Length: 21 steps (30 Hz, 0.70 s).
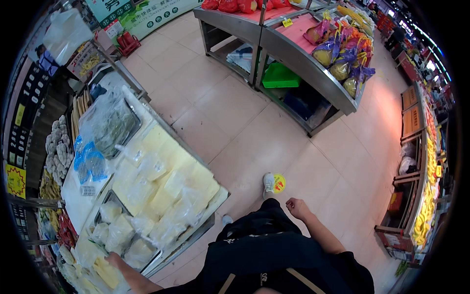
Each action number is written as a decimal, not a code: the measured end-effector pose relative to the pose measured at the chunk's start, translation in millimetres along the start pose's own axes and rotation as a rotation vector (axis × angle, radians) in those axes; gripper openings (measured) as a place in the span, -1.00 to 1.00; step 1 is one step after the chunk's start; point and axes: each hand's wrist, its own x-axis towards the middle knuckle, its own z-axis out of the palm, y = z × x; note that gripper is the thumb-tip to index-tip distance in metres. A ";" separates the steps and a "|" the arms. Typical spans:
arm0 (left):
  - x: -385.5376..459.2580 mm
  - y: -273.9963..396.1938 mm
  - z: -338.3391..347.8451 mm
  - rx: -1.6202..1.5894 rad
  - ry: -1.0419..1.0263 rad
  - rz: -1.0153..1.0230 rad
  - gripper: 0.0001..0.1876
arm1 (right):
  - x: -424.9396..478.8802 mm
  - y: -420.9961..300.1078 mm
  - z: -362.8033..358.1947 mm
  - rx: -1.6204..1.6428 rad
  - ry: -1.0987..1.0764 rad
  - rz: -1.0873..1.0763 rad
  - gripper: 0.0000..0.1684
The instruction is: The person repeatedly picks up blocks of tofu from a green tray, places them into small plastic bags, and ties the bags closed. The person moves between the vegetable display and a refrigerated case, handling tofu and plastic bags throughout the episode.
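My left hand (114, 259) is at the lower left, over the display table, beside bagged pale blocks (119, 235) in a metal tray (154, 257). It touches or is very near the clear plastic there; its fingers are partly hidden, so I cannot tell whether it grips anything. Pale yellow slabs (106, 272) lie just below it. My right hand (298, 208) hangs over the floor beside my leg, fingers loosely curled, with nothing visible in it. More bagged pale blocks (161, 194) lie on a yellowish board (202, 172) up the table.
A metal produce stand (312, 62) with netted bags of produce (339, 55) stands ahead, a green crate (281, 76) on its lower shelf. A lit fruit stand (422, 217) runs along the right. A round yellow floor sticker (279, 183) is beside my shoe (269, 182). A person (47, 61) is at the far left.
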 end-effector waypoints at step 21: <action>-381.7 300.0 68.1 -0.122 -0.531 0.074 -0.55 | 460.2 -47.0 -233.2 -0.387 -0.213 -0.162 -0.72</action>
